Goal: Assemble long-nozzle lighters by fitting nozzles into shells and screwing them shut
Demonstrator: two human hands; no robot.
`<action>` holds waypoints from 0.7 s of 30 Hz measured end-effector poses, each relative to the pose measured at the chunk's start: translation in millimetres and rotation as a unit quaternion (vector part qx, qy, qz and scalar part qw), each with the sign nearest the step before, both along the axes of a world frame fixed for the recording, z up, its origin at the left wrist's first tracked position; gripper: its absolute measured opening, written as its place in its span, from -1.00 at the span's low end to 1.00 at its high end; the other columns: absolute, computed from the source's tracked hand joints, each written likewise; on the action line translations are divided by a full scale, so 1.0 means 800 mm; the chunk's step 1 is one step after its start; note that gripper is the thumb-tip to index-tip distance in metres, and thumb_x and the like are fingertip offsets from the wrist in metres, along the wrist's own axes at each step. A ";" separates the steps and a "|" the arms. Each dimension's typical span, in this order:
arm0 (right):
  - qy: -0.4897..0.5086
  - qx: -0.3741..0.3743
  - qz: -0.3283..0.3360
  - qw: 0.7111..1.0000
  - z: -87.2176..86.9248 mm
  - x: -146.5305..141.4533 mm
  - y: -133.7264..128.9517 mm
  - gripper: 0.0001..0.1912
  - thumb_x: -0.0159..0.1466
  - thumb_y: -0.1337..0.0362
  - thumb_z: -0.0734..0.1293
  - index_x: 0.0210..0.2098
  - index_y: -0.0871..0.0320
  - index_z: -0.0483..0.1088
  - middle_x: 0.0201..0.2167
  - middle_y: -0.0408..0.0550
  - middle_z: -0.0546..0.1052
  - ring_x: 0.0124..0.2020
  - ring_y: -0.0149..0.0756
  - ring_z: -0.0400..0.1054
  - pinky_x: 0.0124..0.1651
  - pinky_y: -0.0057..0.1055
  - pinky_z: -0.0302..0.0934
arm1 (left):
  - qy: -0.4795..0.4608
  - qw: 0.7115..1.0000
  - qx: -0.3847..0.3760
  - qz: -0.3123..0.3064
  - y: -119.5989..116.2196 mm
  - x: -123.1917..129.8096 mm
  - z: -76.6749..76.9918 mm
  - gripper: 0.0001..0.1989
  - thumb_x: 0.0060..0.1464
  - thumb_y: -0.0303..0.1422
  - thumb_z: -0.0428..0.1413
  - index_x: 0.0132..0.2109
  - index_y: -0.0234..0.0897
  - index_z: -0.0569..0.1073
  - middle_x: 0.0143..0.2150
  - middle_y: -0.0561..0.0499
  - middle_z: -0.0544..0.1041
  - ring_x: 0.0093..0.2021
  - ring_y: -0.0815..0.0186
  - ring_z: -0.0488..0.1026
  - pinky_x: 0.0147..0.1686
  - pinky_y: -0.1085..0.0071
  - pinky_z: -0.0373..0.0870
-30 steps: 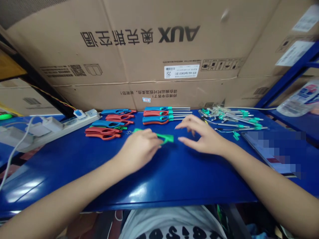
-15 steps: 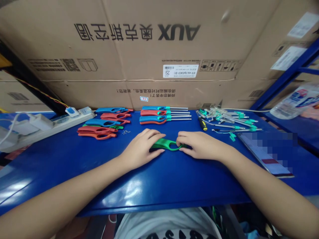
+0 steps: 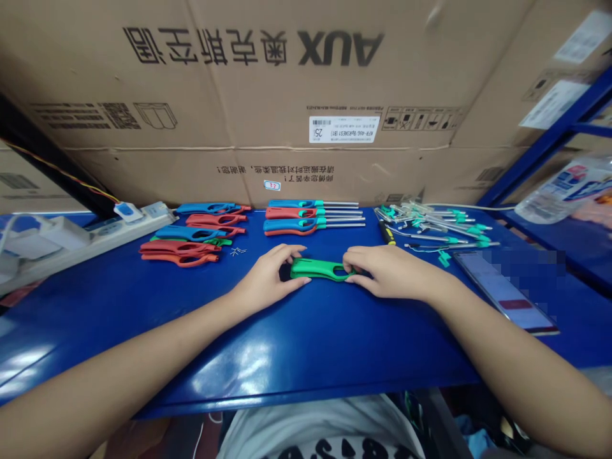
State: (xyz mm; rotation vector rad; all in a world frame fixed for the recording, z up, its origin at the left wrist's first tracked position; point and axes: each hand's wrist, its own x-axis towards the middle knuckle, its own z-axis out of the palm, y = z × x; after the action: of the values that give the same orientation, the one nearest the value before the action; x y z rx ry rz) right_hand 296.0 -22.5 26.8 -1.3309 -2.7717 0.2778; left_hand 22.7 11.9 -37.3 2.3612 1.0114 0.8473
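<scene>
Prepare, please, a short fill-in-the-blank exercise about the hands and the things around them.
1. The casing between the left hand and the right hand is coloured ____.
2. The table beneath it is coloured ____.
3. The cardboard shows the word AUX upside ____.
4. In the picture, the phone lies to the ____ of the right hand.

Missing words: green; blue; down; right.

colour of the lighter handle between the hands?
The lighter handle is green; head view shows it.
</scene>
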 end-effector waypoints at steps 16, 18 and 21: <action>0.016 0.010 -0.014 1.000 -0.008 0.003 0.008 -0.90 0.30 0.33 0.36 -0.25 0.13 0.32 -0.28 -0.13 0.49 -0.39 -0.37 0.28 -0.36 -0.46 -0.01 | -0.036 0.999 0.008 0.004 0.001 0.000 -0.001 -0.58 0.19 -0.30 0.21 0.16 -0.28 0.40 -0.01 -0.08 0.56 -0.09 0.25 0.53 0.02 0.24 0.51; 0.026 0.006 -0.013 1.000 -0.008 0.002 0.008 -0.89 0.30 0.30 0.37 -0.27 0.13 0.32 -0.30 -0.13 0.48 -0.40 -0.37 0.27 -0.37 -0.46 -0.01 | -0.038 0.999 0.002 0.003 0.002 0.000 -0.002 -0.58 0.19 -0.29 0.21 0.16 -0.26 0.39 -0.01 -0.07 0.56 -0.08 0.24 0.53 0.03 0.22 0.51; 0.041 -0.017 -0.009 0.999 -0.007 0.002 0.007 -0.85 0.31 0.22 0.37 -0.27 0.13 0.33 -0.33 -0.14 0.47 -0.41 -0.37 0.26 -0.37 -0.46 0.00 | -0.044 0.999 -0.008 0.000 0.004 -0.001 -0.004 -0.55 0.16 -0.29 0.24 0.17 -0.24 0.39 -0.02 -0.06 0.56 -0.07 0.24 0.53 0.05 0.20 0.51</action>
State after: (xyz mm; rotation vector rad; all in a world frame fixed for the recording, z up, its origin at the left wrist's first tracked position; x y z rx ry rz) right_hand 297.5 -16.5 21.2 -1.3193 -2.6983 0.3722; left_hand 21.9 14.7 -40.8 2.2909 0.9781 0.9305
